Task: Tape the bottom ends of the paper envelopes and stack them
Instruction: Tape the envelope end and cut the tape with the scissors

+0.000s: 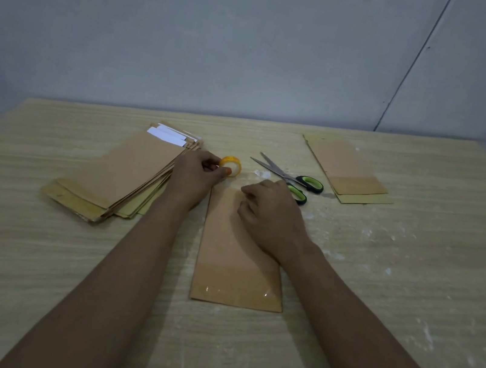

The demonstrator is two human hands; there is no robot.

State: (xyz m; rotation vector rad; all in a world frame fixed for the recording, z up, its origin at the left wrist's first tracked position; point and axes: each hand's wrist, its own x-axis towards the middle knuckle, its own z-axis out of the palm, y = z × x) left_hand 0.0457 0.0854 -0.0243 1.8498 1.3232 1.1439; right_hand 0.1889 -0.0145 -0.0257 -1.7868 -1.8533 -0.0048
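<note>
Left hand (197, 173) is pinching the tape roll (231, 166) at twelve o'clock; right hand (268, 215) is lying loosely curled, gripping nothing, on the centre envelope (232, 265). Two finished ones (348, 172) are sitting at two o'clock, a thick untaped pile (122, 174) waiting at ten.

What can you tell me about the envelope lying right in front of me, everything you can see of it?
The envelope is plain brown paper, long and narrow, lying flat on the wooden table with its length running away from the person. A glossy strip of clear tape covers its near end. The right hand rests on its far part, fingers curled; whether they pinch anything cannot be told. The left hand, holding the yellow tape roll, is just beyond its far left corner.
</note>
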